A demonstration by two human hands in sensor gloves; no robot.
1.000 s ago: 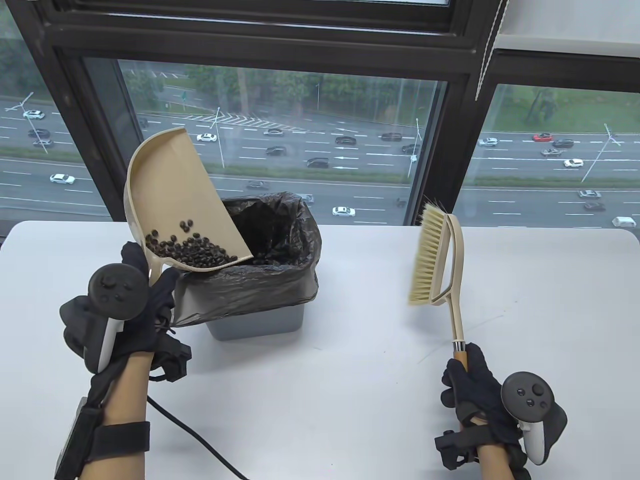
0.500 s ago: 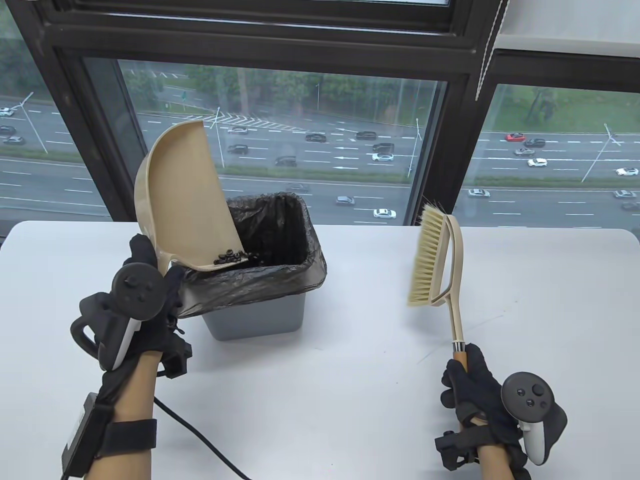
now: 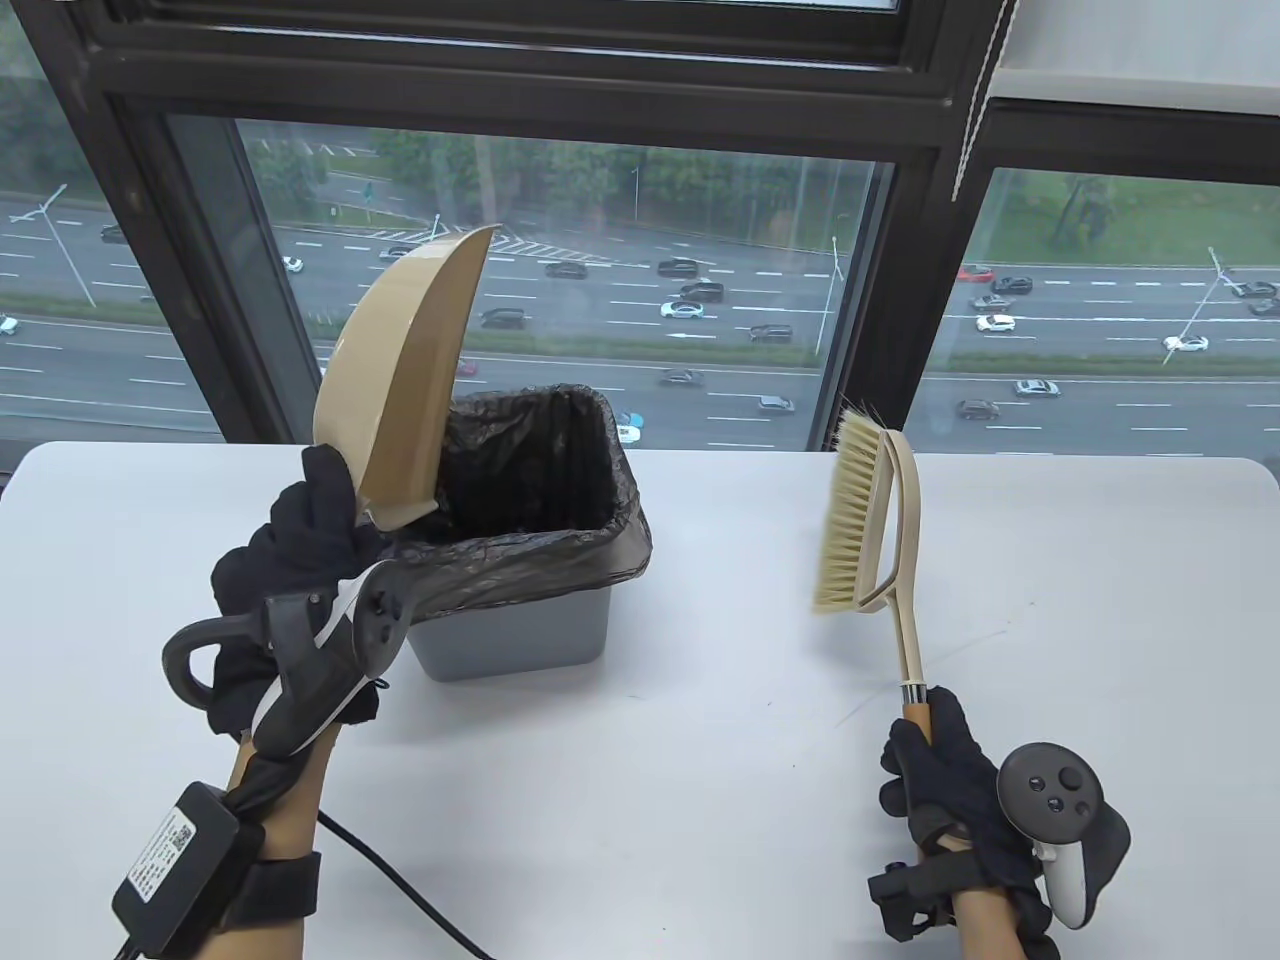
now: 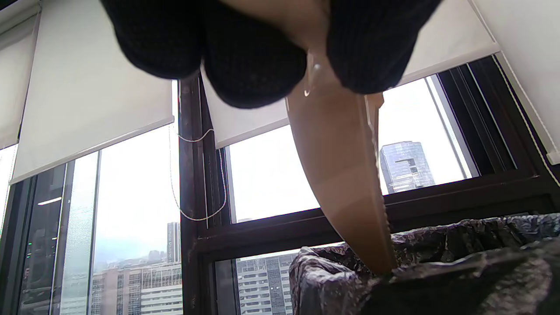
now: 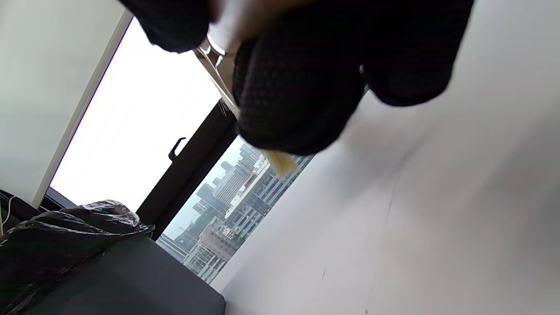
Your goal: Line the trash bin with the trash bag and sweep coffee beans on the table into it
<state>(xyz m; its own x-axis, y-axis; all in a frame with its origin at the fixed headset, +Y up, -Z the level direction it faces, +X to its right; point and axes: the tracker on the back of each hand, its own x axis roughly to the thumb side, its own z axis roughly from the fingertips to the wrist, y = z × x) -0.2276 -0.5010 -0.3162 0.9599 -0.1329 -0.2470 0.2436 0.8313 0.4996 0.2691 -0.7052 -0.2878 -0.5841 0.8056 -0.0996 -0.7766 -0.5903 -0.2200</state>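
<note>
A grey trash bin (image 3: 520,635) lined with a black trash bag (image 3: 540,470) stands left of the table's middle. My left hand (image 3: 300,545) grips the handle of a beige dustpan (image 3: 410,390), tipped steeply on edge with its lip over the bin's left rim. No beans show in the pan. In the left wrist view the dustpan (image 4: 345,175) points down into the trash bag (image 4: 437,262). My right hand (image 3: 940,770) holds the wooden handle of a beige brush (image 3: 870,520), raised upright to the right of the bin. No coffee beans are visible on the table.
The white table (image 3: 700,760) runs back to a large window. A black cable (image 3: 400,880) trails from my left wrist across the near table. The bin's grey wall (image 5: 122,280) and bag show in the right wrist view.
My left hand tilted the dustpan steeper and turned it on edge. The coffee beans slid out of it into the bin. The brush barely moved.
</note>
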